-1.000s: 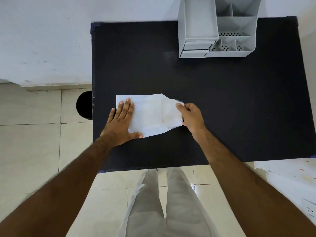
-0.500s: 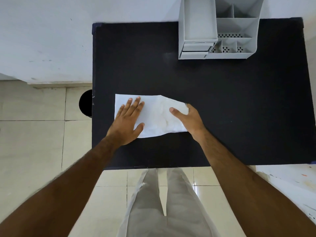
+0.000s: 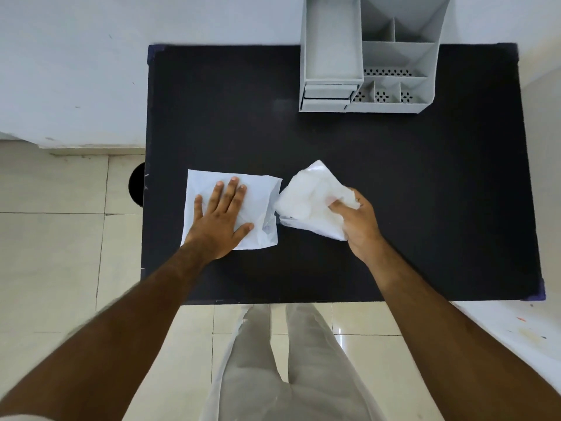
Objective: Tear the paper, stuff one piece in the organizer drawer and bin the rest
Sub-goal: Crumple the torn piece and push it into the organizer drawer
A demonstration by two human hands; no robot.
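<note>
Paper is in two: a flat piece [image 3: 258,205] mid-frame pinned under the open left hand [image 3: 220,221], a crumpled piece [image 3: 309,202] clenched in the right hand [image 3: 356,221]; organizer [image 3: 367,56] at upper right, bin [image 3: 138,185] left of the table [image 3: 425,208]

Your arms are bare along their whole visible length: no sleeves, no watch, no bands at either wrist. Your left hand [image 3: 217,221] and right hand [image 3: 359,221] are ungloved, with short, plain nails on the fingers [image 3: 233,189] and no rings that can be made out. Below, you wear light grey trousers [image 3: 291,366] of smooth cloth, a soft crease running down each leg.
</note>
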